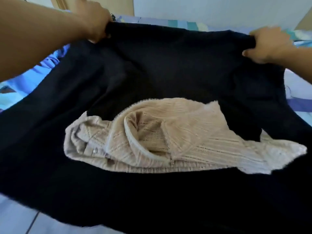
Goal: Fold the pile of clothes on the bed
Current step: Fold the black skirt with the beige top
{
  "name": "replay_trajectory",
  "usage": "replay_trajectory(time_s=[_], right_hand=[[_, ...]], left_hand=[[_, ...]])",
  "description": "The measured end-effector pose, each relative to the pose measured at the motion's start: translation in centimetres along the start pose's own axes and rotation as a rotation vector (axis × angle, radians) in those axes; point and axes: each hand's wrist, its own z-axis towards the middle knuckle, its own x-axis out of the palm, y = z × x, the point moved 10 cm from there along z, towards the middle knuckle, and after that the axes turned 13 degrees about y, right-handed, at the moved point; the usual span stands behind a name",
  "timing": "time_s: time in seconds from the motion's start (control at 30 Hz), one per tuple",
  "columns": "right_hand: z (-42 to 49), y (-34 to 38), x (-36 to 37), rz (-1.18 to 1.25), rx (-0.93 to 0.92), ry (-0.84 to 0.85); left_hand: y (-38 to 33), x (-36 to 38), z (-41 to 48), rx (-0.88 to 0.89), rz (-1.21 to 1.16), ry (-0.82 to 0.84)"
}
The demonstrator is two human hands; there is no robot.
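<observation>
A large black garment (160,65) is stretched wide across the middle of the view. My left hand (94,22) grips its far left corner and my right hand (270,46) grips its far right corner, both with fingers curled round the cloth. A crumpled beige knit garment (177,137) with a pale trim and small buttons lies on top of the black cloth, near its middle. The black cloth's near part spreads toward me and hides most of the bed.
The bed (42,70) has a blue and turquoise patterned sheet, seen at the left, the far edge and the right. A pale wall (202,7) rises behind it. Light floor tiles (25,220) show at the bottom left.
</observation>
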Motion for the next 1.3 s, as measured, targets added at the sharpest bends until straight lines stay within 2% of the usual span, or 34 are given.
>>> replay_trajectory(time_s=[0.1, 0.33, 0.5, 0.6, 0.73, 0.83, 0.93, 1.0, 1.03, 1.07, 1.1, 1.13, 1.17, 1.23, 1.3], right_hand=[[-1.4, -0.1, -0.9, -0.011, -0.039, 0.055], [-11.0, 0.4, -2.9, 0.03, -0.292, 0.131], [-20.9, 1.6, -2.5, 0.112, -0.499, 0.177], [-25.7, 1.1, -0.4, 0.089, -0.513, 0.215], [-31.5, 2.0, 4.8, 0.007, -0.552, 0.359], [-34.6, 1.9, 7.5, 0.035, -0.539, 0.456], [-36.7, 1.1, 9.1, -0.031, -0.485, 0.531], [-37.7, 0.6, 10.6, -0.015, -0.442, 0.692], [-38.2, 0.6, 11.1, 0.082, -0.434, 0.795], [-38.3, 0.8, 11.1, 0.204, -0.427, 0.873], [-37.9, 0.8, 10.6, 0.334, -0.413, 0.907], [-37.0, 0.7, 9.6, 0.44, -0.394, 0.879], [-35.4, 0.2, 8.4, 0.517, -0.36, 0.776], [-32.1, -2.3, 5.6, 0.546, -0.213, 0.416], [-30.2, -5.4, 4.6, 0.518, -0.003, 0.141]], left_hand=[[0.8, -0.1, -1.8, 0.105, -0.025, -0.019], [1.6, -2.0, -12.2, 0.422, -0.116, -0.128], [2.6, -0.2, -19.9, 0.488, -0.042, -0.169], [1.1, 1.3, -25.2, 0.543, -0.003, -0.182], [-1.8, 5.5, -31.0, 0.592, 0.059, -0.13], [-3.4, 7.4, -34.0, 0.667, 0.119, -0.14], [-3.8, 9.0, -35.2, 0.647, 0.113, 0.037], [-3.2, 11.6, -35.4, 0.592, 0.074, 0.341], [-3.0, 12.6, -35.6, 0.575, 0.01, 0.512], [-3.0, 12.4, -35.5, 0.573, -0.125, 0.604], [-3.1, 11.6, -34.5, 0.575, -0.27, 0.596], [-2.6, 11.0, -33.1, 0.54, -0.404, 0.555], [-1.6, 10.6, -31.5, 0.475, -0.499, 0.478], [0.5, 10.2, -28.4, 0.315, -0.515, 0.237], [0.9, 10.2, -26.7, 0.172, -0.495, 0.097]])
